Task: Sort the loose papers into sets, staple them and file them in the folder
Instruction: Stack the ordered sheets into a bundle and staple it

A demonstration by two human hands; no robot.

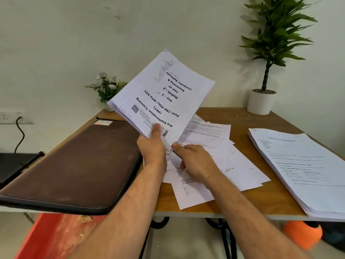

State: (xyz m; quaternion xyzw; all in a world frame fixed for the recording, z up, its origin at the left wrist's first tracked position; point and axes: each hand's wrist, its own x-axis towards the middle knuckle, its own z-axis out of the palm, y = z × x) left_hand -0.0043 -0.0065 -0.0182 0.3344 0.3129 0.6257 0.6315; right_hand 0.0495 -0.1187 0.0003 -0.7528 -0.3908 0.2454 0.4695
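Observation:
My left hand (152, 146) grips the near edge of a thick set of printed papers (164, 94), held up and tilted away above the table, its title page upside down to me. Just right of it, my right hand (194, 161) holds a small stapler (170, 149) at the set's near corner; most of the stapler is hidden by my fingers. Several loose sheets (224, 157) lie scattered on the wooden table (252, 200) under my right hand. A closed brown folder (74, 165) lies flat on the table's left half.
A tall stack of papers (306, 171) sits at the right edge of the table. A potted plant (261, 101) stands at the back right and a small flower pot (107, 88) at the back left. An orange object (302, 234) lies below the table.

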